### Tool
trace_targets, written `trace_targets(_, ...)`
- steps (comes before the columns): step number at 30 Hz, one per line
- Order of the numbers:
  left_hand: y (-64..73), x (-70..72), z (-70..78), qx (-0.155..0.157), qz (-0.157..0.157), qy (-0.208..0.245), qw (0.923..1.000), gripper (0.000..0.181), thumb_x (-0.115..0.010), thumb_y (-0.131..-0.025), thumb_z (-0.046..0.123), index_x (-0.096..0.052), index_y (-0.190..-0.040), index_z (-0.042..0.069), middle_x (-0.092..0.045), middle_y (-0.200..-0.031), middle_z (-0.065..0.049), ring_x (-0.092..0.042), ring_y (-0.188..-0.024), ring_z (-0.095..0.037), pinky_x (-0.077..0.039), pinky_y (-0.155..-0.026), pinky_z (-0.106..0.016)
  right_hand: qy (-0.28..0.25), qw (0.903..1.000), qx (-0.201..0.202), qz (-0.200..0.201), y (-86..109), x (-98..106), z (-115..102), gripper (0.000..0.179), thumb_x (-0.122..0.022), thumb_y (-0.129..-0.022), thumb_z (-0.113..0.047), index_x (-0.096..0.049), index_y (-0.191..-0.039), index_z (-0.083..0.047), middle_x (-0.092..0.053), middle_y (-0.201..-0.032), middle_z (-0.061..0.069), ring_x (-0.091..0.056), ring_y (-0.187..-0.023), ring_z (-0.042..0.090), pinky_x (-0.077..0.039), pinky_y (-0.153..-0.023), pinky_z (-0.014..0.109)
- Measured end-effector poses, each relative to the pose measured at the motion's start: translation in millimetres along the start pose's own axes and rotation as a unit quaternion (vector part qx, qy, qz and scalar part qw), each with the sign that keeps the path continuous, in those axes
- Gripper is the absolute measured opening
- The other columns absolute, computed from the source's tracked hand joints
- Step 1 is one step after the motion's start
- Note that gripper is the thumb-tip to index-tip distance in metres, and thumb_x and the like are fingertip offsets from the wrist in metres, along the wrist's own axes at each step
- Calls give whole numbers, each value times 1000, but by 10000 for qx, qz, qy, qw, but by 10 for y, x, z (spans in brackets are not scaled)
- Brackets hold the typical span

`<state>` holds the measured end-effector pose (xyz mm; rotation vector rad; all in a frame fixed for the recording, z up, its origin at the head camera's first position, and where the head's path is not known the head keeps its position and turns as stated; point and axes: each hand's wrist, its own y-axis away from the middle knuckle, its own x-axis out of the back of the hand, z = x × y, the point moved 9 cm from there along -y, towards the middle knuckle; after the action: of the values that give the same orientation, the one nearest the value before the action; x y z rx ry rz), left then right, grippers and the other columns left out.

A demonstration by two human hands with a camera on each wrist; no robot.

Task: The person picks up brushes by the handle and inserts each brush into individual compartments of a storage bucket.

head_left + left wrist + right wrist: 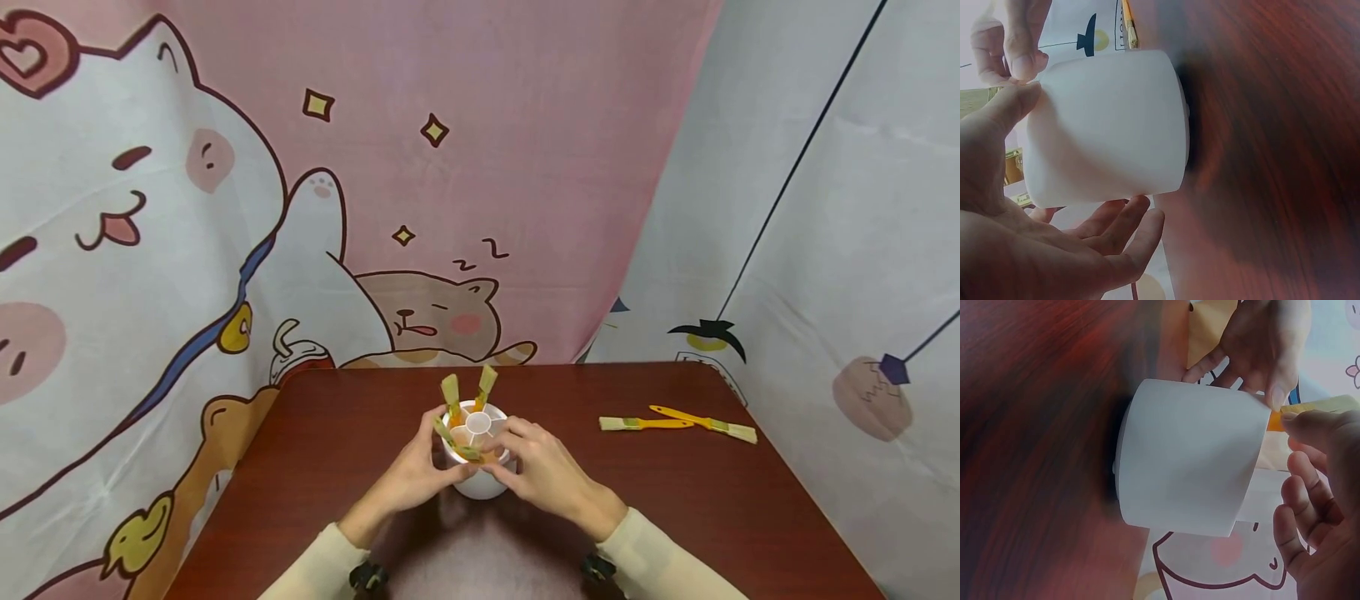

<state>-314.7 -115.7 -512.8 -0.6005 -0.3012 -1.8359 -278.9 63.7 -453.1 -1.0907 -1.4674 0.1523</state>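
A white round pot (480, 483) with a divided top, its compartments set around a central ring, stands on the table. Two brushes (450, 390) with pale bristles rise from its far side; other brush heads (442, 430) show at the left and front rim. My left hand (411, 477) grips the pot from the left, thumb at the near rim and fingers along the side (1129, 231). At the near rim, my right hand (551, 471) pinches a brush (1322, 406) between thumb and fingers, its orange handle running down into the pot.
To the right on the dark red-brown table (345, 417) lie two yellow-handled brushes (705, 418), one overlapping the other. A cloth printed with cartoon cats (420, 317) hangs behind the table's far edge. Another pale printed cloth (825, 275) hangs at the right.
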Motion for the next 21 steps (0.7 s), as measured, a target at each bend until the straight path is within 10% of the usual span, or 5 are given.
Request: trace_targets(21,-58,36,77,-89,-59,235,9997,104,-92,-84,36,-30,-166,19,-62,-147,-10,-63,-132,-32,-50,-109,-60,-183,9980,-570,-188,140,265,301,25,-89,-89,-19,-77,-110,-19,-68,-100,-7,-70,-88,7,-60,-73,30)
